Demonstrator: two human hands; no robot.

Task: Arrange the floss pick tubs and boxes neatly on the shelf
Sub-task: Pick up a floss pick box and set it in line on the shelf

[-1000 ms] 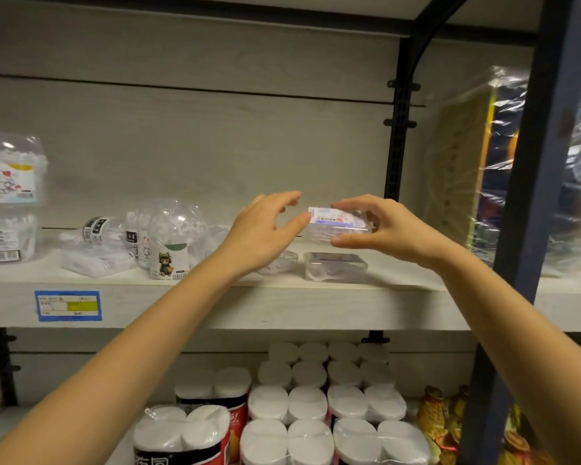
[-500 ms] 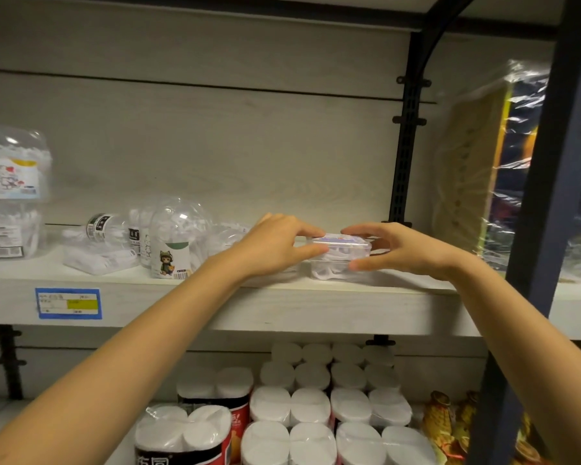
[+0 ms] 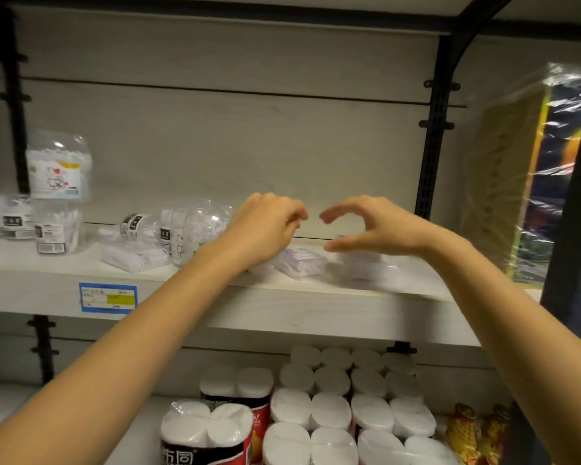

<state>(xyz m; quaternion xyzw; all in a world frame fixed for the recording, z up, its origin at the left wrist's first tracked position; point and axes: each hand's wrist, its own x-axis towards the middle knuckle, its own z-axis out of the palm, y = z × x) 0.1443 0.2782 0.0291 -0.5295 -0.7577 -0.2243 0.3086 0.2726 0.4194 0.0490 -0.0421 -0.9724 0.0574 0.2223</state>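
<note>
On shelf edge (image 3: pixel 282 317), blue-yellow price label (image 3: pixel 108 298)

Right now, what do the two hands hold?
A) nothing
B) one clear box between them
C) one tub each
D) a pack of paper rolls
A: the left hand and the right hand hover with nothing between their fingers, and the clear boxes lie on the shelf below them.
</note>
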